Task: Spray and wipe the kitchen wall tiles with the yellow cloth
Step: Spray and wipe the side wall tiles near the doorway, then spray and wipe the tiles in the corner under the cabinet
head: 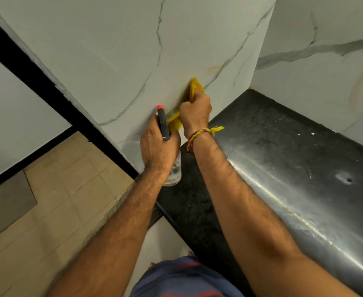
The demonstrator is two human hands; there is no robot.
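The wiping step was in hand. The yellow cloth (195, 87) was bunched in the right hand (195, 111), closed around it, and pressed flat against the wall tiles (116, 50) just above the dark desk (283, 146), near the corner where two tiled walls met. A loose end of the cloth hung down below that fist. The spray bottle (163, 123), red-tipped with a clear body, was gripped by the left hand (157, 144) just beside the cloth, its nozzle aimed at the tile. A faint yellowish stain (215, 68) was seen above the cloth. The next move would probably call for firm strokes carried upward over that mark, perhaps after a fresh spray.
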